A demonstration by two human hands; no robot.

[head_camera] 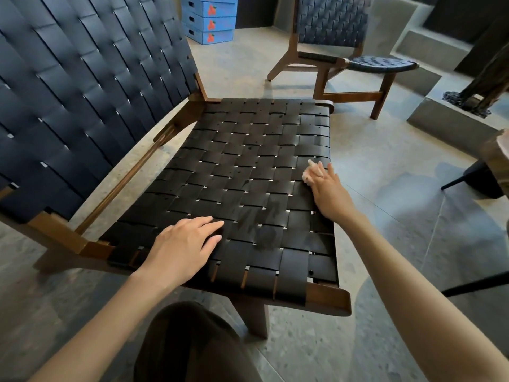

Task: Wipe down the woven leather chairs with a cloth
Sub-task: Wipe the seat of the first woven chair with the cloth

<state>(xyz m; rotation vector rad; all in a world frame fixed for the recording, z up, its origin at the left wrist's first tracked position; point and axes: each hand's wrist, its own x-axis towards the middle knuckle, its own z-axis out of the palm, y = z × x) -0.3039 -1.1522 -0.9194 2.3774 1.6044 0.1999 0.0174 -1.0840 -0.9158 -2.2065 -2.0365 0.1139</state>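
The cloth [311, 172], a small pale wad, lies at the right edge of the seat [248, 161] of the near chair, about halfway along it. The right hand [332, 194] covers it, and its grip is closed over the wad, so only a bit of fabric shows past the fingers. The left hand [184, 244] rests flat on the front left part of the seat, its grip wide and holding nothing. I judge that it steadies the chair.

To do this step well, the cloth should follow each strap and not only cross them, because the weave has many small gaps and overlaps where dirt can sit. Dull damp smears [261, 216] show near the front, while the dark drops [245, 186] in the middle look not yet wiped, so overlapping strokes toward them seem right. Moderate pressure is probably enough.

The backrest [82, 92], woven from the same dark straps, rises at the left; I cannot tell if it is wiped. A second chair [330, 31] stands well apart on the speckled floor [371, 161]. Blue boxes [210, 20] are stacked behind, and grey concrete steps [429, 48] are at the right.
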